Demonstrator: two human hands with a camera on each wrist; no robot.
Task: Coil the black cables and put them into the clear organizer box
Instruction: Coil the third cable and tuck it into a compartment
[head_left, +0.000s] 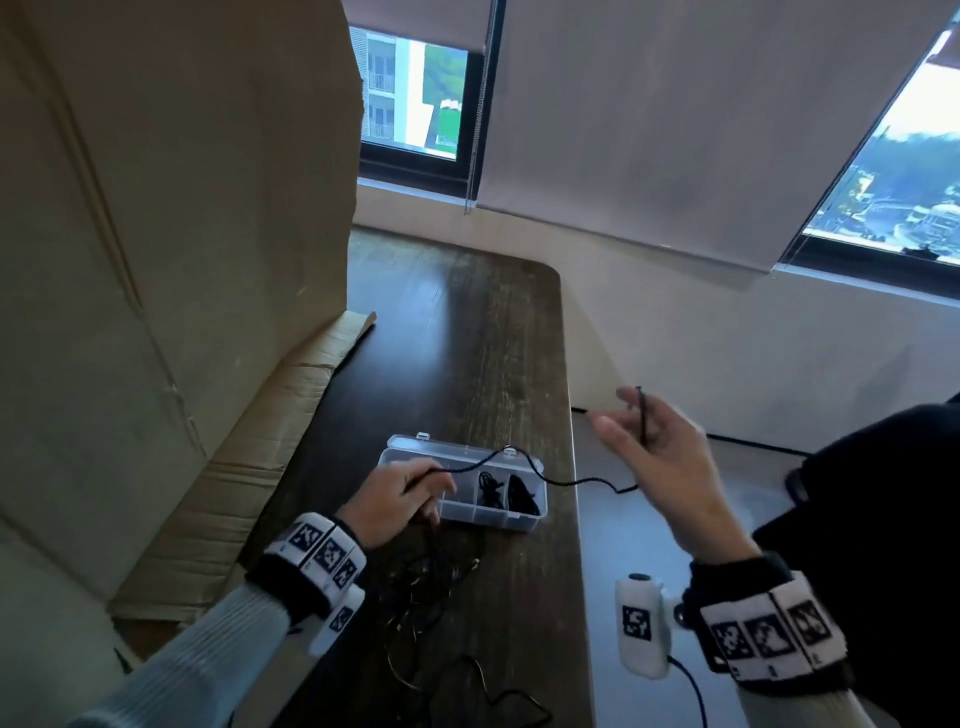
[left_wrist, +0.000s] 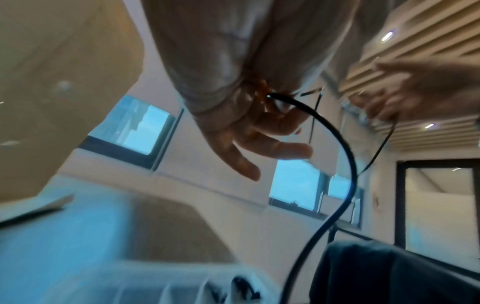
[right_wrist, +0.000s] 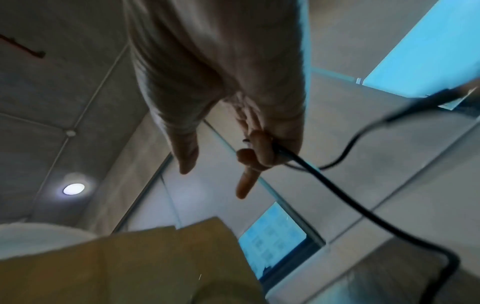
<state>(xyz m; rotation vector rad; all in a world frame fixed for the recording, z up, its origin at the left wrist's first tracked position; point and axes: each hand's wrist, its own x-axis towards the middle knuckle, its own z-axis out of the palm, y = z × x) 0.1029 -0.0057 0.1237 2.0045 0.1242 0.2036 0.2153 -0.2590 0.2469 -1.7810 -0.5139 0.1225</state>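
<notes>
stretching a black cable (head_left: 566, 480) between our hands, we pinch one part in the curled fingers of our left hand (head_left: 395, 496), which sits right at the near-left corner of the clear organizer box (head_left: 467, 512). our right hand (head_left: 660, 457), raised off to the right and well apart from the box, grips the cable's other end in its curled lower fingers, while the forefinger and thumb stay loose. two coiled cables (head_left: 506, 491) already lie in the box's compartments. more loose cables (head_left: 431, 587) lie tangled on the dark table (head_left: 467, 338) just behind our left wrist.
</notes>
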